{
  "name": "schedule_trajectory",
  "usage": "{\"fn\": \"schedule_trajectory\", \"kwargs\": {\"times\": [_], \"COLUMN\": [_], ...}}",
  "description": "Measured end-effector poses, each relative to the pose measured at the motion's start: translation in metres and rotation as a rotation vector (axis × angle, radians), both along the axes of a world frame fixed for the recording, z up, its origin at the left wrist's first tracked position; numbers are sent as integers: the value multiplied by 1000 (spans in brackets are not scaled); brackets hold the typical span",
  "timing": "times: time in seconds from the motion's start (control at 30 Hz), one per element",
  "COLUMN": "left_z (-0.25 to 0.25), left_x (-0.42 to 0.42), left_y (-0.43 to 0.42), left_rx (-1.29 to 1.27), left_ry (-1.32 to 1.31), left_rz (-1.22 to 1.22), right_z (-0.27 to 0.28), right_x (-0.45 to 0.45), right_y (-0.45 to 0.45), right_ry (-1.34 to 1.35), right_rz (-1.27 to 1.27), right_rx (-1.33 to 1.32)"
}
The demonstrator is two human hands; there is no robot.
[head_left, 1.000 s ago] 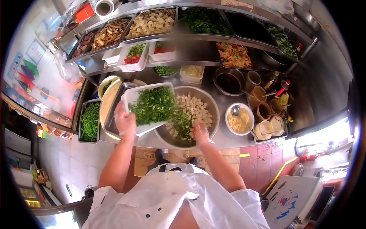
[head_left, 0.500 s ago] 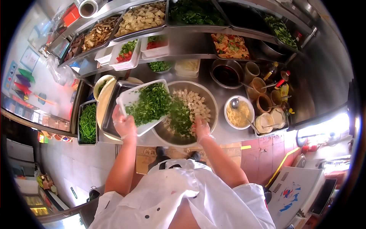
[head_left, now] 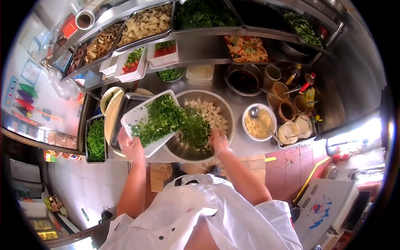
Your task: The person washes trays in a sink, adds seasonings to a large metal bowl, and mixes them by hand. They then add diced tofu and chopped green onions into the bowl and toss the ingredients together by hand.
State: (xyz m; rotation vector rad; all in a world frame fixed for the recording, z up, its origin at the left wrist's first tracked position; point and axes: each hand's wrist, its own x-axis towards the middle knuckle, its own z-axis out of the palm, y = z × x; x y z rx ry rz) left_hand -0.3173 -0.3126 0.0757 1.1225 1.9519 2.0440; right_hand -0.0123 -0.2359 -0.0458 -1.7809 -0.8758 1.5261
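My left hand (head_left: 131, 146), in a thin clear glove, grips the near left corner of a white plastic tray (head_left: 157, 148). Chopped greens (head_left: 160, 114) fill much of this tray, which tilts right over a large steel bowl (head_left: 231, 111). Inside the bowl lie pale, tofu-like cubes (head_left: 210, 111) under a heap of chopped greens (head_left: 196, 135) at the tray's lip. My right hand (head_left: 219, 141), also gloved, reaches over the bowl's near right rim, beside the greens and cubes. Its fingers look extended and apart, the tips partly hidden.
Right of the bowl stand a white bowl of minced yellowish food (head_left: 258, 127) with spoons, a pot of dark liquid (head_left: 243, 81) and several seasoning cups (head_left: 287, 111). A tray of green pieces (head_left: 96, 139) is at left. Shelves of food trays (head_left: 146, 25) hang over the back.
The view has shifted slightly. My left hand and the white tray have moved a little left and down. Both hands keep much the same pose.
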Motion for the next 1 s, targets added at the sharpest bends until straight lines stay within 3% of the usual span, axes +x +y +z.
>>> {"fn": "schedule_trajectory", "kwargs": {"times": [0.03,0.13,0.17,0.43,0.53,0.57,0.7,0.73,0.8,0.83,0.93,1.0], "left_z": [-1,-6,-5,0,-36,-67,-68,-60,-133,-127,-112,-85], "left_x": [-6,-14,-2,-16,-61,-91,-85,-65,-82,-68,-37,-28], "left_y": [-3,-7,-7,-29,-59,-79,-112,-110,-103,-95,-59,-55], "left_rx": [-71,-52,-36,-56,-184,-169,-56,23,45,-58,-158,-156], "left_ry": [87,-338,-210,-574,-713,-777,-1203,-1213,-1186,-1209,-1157,-1059], "left_rz": [-1,-13,75,139,167,28,-178,-205,-295,-229,-138,-102], "right_z": [-6,-3,2,2,25,33,124,128,132,109,29,55], "right_x": [1,2,0,8,20,23,41,42,41,31,19,18], "right_y": [1,-6,-3,5,8,9,13,19,24,26,21,14], "right_ry": [-4,7,19,120,204,249,180,168,142,214,-746,-545], "right_rz": [10,-20,-44,-74,-73,-80,14,37,106,51,683,605], "right_rx": [-8,1,21,-12,23,55,231,296,422,375,845,846]}}
